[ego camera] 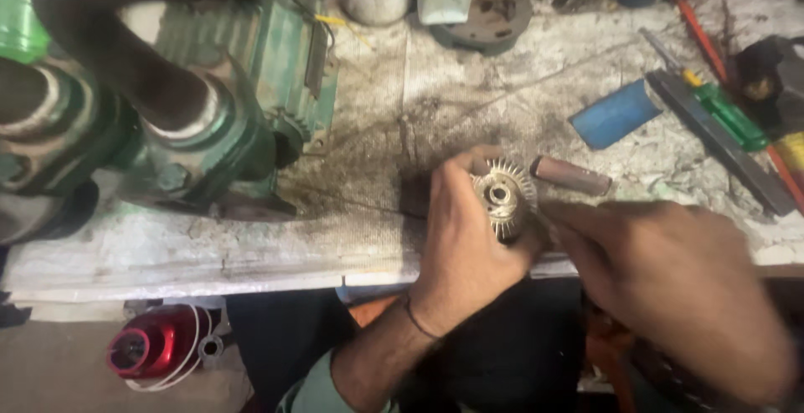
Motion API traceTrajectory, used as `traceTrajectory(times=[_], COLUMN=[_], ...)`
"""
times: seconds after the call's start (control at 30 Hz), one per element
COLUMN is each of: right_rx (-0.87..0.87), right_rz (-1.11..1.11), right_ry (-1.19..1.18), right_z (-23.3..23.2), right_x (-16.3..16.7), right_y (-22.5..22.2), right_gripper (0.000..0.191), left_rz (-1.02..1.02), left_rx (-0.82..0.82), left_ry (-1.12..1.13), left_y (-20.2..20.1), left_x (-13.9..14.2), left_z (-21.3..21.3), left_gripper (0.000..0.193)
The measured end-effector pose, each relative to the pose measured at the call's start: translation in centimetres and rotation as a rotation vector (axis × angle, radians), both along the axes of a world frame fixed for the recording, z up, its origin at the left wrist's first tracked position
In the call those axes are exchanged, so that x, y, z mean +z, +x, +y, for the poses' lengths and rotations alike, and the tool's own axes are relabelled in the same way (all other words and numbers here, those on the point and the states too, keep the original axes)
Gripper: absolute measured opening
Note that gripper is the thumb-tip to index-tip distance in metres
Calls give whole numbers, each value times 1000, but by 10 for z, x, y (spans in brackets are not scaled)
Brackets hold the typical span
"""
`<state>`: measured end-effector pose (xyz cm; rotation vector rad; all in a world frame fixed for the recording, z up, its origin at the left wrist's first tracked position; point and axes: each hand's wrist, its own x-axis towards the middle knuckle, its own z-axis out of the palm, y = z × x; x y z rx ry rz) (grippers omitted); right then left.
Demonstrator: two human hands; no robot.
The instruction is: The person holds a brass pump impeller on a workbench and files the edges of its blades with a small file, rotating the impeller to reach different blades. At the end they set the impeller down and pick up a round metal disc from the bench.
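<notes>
Left hand (465,241) wraps the rotor (503,199) over the desk (377,120) edge, grip closed round its body, fan end up — steadied for access. Right hand (670,283) comes in beside it, fingers blurred — can't tell its grip. Small brown cylinder (571,175) lies just beyond.

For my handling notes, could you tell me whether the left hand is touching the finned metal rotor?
Touching: the head view shows the left hand wrapped around the finned metal rotor.

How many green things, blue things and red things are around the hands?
Green: 2, the motor and the screwdriver handle
Blue: 1, the tube
Red: 1, the can on the floor
Total: 4
The left hand holds a finned metal part; the right hand is beside it.
</notes>
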<state>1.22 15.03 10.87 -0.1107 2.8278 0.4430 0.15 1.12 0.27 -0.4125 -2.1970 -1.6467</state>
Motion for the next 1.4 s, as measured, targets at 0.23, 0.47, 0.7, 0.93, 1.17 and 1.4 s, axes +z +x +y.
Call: traceTrajectory(times=[0.23,0.47,0.7,0.93,1.17,1.4], right_rx=[100,47,6,86,77,299], right_rz=[183,174,196,242,270,441], right_ry=[-215,-88,-119,-73,-122,-323], right_z=[8,33,11,4,4,6], right_x=[-10,-43,-30,-27,-29,-30], right_y=[6,26,22,25,26,14], right_gripper=[26,36,36,38,37,31], left_rz=[2,61,71,74,51,96], left_rx=[11,75,71,56,68,100], left_ry=[32,-41,-95,-104,-100,-114], left_y=[2,7,7,4,4,3], left_x=[-3,-5,-3,-3,-3,-2], left_z=[3,5,3,3,3,3], left_gripper=[81,88,90,89,87,87])
